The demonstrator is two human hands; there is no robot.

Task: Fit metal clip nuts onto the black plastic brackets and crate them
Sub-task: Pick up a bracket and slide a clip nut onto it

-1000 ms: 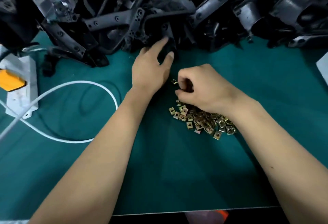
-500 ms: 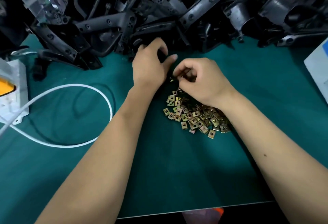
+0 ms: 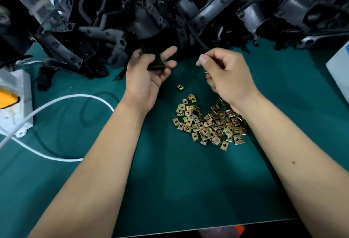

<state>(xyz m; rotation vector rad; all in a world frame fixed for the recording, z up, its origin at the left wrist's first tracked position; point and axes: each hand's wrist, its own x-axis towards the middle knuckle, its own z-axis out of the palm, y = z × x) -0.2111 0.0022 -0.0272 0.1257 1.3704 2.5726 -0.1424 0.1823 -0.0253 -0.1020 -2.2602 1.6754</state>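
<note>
Head view shows the left hand (image 3: 149, 75) gripping 1 black plastic bracket (image 3: 154, 59) at the bracket heap's (image 3: 207, 11) edge. Beside it, the right hand (image 3: 224, 73) curls around small clip nuts (image 3: 206, 73), above the loose nut pile (image 3: 209, 122) on the green mat (image 3: 179, 181).

Two bare hands: left hand (image 3: 146, 76), right hand (image 3: 227, 75). Dozens of clip nuts (image 3: 209, 122) lie heaped, one stray clip nut (image 3: 180, 87) apart. Black brackets (image 3: 188, 11) piled beyond counting.

No readable text, label or number anywhere.
</note>
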